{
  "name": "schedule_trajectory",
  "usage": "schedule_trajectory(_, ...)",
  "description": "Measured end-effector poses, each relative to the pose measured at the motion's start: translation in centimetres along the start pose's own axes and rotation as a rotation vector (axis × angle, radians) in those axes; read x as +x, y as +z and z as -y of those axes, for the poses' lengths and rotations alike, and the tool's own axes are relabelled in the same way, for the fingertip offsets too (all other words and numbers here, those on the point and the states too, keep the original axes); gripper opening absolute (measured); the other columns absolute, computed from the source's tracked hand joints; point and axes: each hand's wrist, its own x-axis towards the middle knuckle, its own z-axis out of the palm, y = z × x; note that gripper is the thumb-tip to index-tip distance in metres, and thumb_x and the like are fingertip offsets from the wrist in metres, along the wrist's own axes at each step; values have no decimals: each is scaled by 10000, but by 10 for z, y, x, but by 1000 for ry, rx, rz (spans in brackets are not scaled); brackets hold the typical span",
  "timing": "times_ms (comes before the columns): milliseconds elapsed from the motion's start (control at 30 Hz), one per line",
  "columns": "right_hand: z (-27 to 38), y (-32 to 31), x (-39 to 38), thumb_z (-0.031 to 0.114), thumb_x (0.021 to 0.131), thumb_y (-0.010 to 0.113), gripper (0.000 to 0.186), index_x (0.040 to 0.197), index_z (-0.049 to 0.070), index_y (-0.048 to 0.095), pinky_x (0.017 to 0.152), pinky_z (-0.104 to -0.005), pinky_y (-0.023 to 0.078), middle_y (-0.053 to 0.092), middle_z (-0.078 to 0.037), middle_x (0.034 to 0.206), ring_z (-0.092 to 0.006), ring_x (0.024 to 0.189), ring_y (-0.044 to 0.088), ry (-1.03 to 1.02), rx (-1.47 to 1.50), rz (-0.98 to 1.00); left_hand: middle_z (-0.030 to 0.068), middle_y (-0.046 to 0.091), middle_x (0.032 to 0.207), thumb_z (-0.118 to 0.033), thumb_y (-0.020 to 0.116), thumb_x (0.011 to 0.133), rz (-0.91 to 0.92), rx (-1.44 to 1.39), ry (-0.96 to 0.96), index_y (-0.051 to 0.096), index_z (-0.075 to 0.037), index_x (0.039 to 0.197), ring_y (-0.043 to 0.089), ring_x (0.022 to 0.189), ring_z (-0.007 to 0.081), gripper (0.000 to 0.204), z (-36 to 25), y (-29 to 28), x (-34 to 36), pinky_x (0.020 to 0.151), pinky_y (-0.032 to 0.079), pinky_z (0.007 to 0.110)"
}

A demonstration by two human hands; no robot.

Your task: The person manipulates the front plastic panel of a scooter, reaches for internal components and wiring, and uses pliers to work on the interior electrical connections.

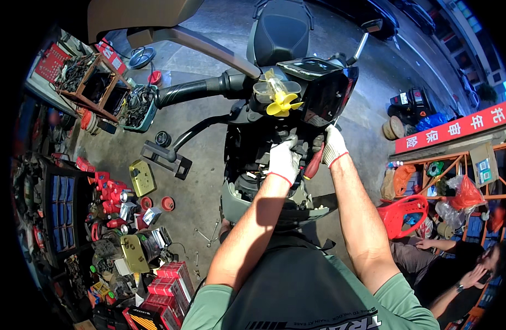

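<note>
In front of me stands a scooter with its front opened up, dark parts and wiring showing inside the housing. My left hand, in a white work glove with a red cuff, reaches into this opening. Its fingers are curled around something too dark to make out. At the opening's right side, my right hand, gloved alike, is closed around a red-handled screwdriver, whose handle end points down toward me. The tip is hidden. Just above my hands, a yellow toy propeller sits at the handlebar's middle beside the dark display panel.
Left of the scooter, a black handlebar grip and brake lever stick out. Loose wrenches, red bottles and boxes lie on the floor. At right are a red plastic chair and a seated person.
</note>
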Motion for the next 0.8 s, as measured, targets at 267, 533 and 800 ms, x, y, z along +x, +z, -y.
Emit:
schedule_trajectory(267,1,-1,0,263,886,493,226,695,166,420,351,-277,300,370,24,518,-125,390,357,8,12,12,81,631,967,24,530,860,-8,204,23,618,-34,998,599,865,198,173,-4,20,9,804,483,352)
schedule_trajectory(533,3,-3,-1,267,863,563,260,677,173,408,360,-280,292,350,32,505,-126,387,358,20,24,-14,66,637,966,39,590,803,24,258,147,615,-47,994,601,891,206,211,-1,22,5,803,493,344)
schedule_trajectory(800,0,-11,8,322,861,563,285,713,132,411,387,-312,323,375,-3,508,-169,413,401,30,35,-43,109,635,1035,16,630,829,-22,178,163,612,-2,1031,620,945,224,204,-16,35,-11,836,528,421)
